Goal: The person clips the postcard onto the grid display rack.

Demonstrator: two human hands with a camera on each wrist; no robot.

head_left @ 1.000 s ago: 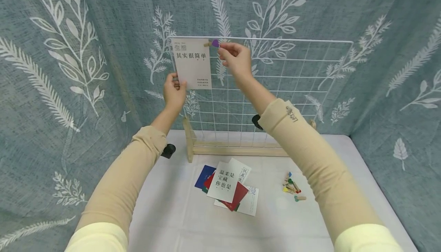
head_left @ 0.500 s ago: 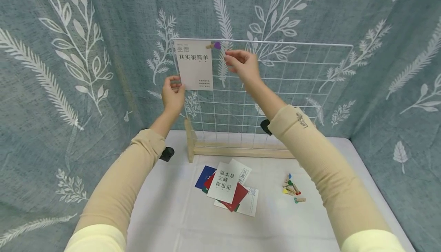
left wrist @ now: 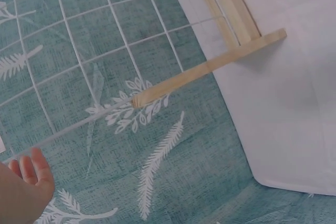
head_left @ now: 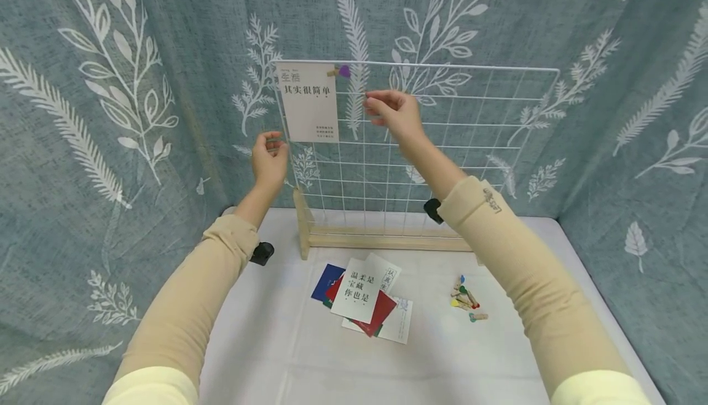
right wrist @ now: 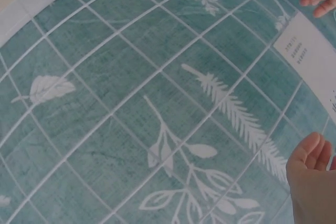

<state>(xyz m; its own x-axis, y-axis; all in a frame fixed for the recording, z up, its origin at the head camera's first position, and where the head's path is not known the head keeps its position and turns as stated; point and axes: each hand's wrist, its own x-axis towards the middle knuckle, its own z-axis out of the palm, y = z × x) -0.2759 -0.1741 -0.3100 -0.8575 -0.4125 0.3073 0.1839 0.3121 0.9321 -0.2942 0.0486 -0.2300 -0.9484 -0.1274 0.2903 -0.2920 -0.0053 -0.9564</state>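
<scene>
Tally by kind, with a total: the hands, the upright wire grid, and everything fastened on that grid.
Hands: 2 (left hand, right hand)
White wire grid: 1
Printed card on the grid: 1
Wooden clip with purple heart: 1
Total: 5

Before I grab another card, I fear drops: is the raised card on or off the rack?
On: the purple peg clips the card to the rack; left hand and right hand are off it.
</scene>
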